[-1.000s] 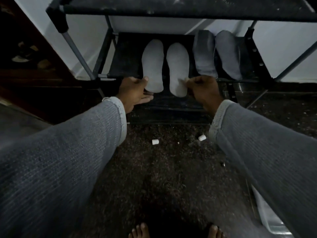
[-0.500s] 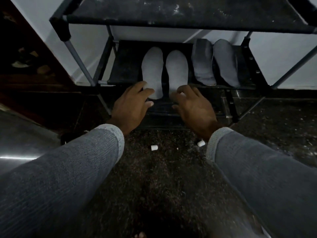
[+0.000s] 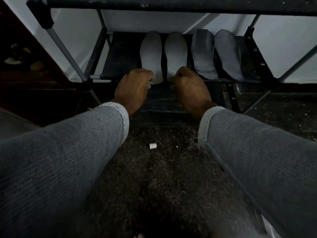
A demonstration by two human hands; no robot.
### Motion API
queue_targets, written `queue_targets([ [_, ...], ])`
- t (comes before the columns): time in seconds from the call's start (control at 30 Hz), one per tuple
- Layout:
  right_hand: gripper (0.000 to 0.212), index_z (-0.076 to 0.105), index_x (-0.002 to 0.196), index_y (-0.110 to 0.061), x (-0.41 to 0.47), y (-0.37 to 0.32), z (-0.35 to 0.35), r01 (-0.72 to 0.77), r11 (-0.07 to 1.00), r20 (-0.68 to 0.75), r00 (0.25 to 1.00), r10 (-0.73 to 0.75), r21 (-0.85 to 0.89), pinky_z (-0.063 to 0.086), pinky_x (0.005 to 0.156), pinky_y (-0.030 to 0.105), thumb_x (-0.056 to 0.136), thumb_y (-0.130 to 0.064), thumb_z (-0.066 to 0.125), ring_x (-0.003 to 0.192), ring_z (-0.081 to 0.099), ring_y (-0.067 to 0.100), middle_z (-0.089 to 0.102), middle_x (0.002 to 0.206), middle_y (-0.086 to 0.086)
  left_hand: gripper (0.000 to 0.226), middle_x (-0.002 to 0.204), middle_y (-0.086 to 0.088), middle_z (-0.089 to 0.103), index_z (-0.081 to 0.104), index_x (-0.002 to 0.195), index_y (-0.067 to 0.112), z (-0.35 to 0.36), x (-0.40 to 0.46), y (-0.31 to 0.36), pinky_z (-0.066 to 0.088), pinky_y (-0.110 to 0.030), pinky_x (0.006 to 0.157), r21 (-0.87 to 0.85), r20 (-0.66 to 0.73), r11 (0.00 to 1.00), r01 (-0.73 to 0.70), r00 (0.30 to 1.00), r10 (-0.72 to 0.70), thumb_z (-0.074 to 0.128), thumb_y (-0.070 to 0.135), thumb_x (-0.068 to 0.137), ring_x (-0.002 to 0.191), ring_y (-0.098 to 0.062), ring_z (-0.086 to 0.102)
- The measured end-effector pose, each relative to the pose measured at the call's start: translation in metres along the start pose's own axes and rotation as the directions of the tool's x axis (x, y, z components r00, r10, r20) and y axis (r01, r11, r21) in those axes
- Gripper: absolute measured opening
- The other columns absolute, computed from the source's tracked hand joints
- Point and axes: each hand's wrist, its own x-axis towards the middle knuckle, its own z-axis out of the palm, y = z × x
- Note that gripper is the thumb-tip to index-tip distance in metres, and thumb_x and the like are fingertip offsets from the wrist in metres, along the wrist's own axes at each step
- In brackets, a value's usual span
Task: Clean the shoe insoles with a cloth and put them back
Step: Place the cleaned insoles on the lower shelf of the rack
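Four insoles laid side by side on the rack's lower shelf [image 3: 120, 55]: pale pair [image 3: 151, 54] mid-shelf, grey pair [image 3: 203, 54] toward the right end. Left hand [image 3: 132, 88] and right hand [image 3: 190, 86] curled at the pale heels by the front edge, likely pinching them for lifting; fingertips hidden.

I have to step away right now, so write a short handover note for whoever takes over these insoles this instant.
Left hand: fingers curled at the near end of the left white insole; a real grip cannot be confirmed.
Right hand: the same at the right white insole.
Both white insoles lie flat, side by side, on the lower shelf of the rack, with two grey insoles to their right.
Done: all four insoles are on the shelf.
Left: no cloth or shoes are in view, so check whether cleaning is finished and where the insoles go back.
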Motion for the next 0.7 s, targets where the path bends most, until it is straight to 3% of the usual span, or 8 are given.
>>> queue_targets([
  [0.3,0.022,0.063,0.113,-0.008,0.016,0.007,0.005,-0.019,1.000,-0.016,1.000,0.019,-0.013,0.049,0.087,0.042,0.095,-0.014,0.051,0.108,0.051,0.033,0.049,0.120,0.014,0.022,0.107,-0.008,0.067,0.065,0.112,0.014,0.002,0.016,0.001,0.051,-0.031,0.080,-0.043,0.022,0.997,0.060,0.998,-0.059,0.058,0.005,0.092,0.095,-0.017,0.063],
  [0.43,0.024,0.062,0.117,-0.008,0.017,0.010,0.004,-0.035,0.999,-0.003,0.999,0.035,-0.018,0.049,0.089,0.042,0.096,-0.014,0.051,0.110,0.050,0.032,0.048,0.123,0.014,0.022,0.106,-0.007,0.067,0.064,0.111,0.014,0.003,0.018,0.000,0.051,-0.030,0.078,-0.043,0.016,0.996,0.072,0.997,-0.071,0.058,0.005,0.092,0.089,-0.012,0.059],
  [0.7,0.025,0.060,0.118,-0.006,0.017,0.010,0.004,-0.028,0.999,-0.005,1.000,0.028,-0.042,0.050,0.086,0.045,0.096,-0.013,0.051,0.109,0.050,0.035,0.048,0.123,0.017,0.017,0.106,-0.008,0.066,0.063,0.109,0.011,0.002,0.014,0.005,0.045,-0.027,0.074,-0.040,-0.019,0.995,0.093,0.995,-0.094,0.061,0.009,0.093,0.090,-0.017,0.060],
])
